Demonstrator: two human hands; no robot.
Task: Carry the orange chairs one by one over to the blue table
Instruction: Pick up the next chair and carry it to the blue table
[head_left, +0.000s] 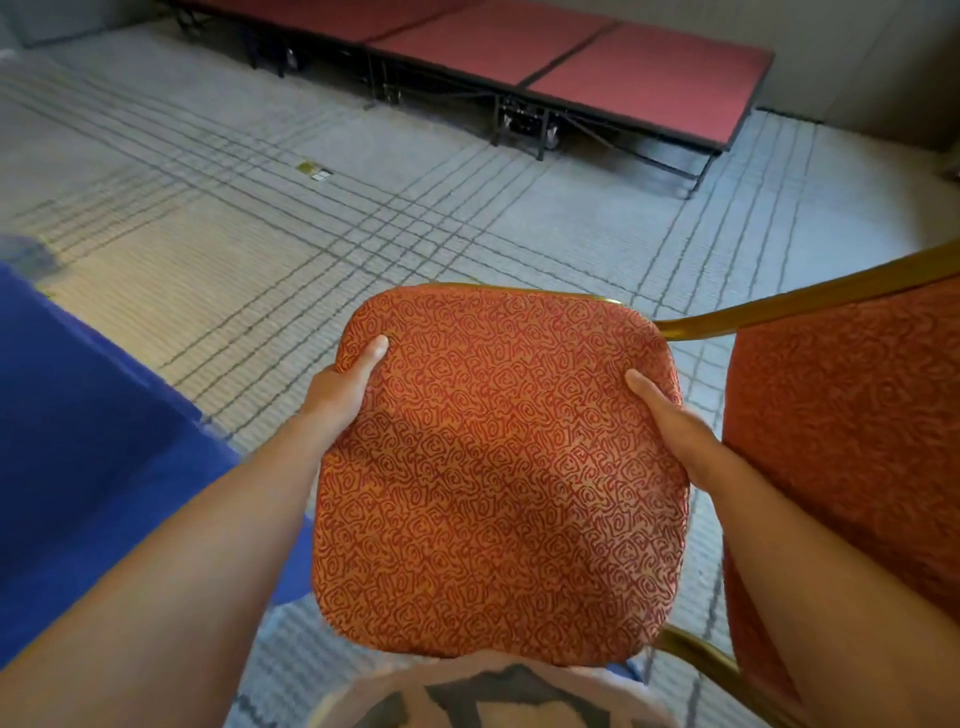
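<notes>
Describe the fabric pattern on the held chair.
The chair is orange with dark red squiggly swirls; head view.

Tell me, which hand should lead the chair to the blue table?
Left, probably: the left hand grips the chair on the side nearest the blue table; the right hand grips the far side.

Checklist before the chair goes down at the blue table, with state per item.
1. Grip, left hand on held chair: thumb on top at its edge, ok.
2. Grip, right hand on the opposite edge: ok.
3. Target, blue table in view at left: ok.
4. Clearance to second orange chair at right: close, cannot tell whether they touch.
5. Legs of held chair and the floor under them: hidden, cannot tell.
</notes>
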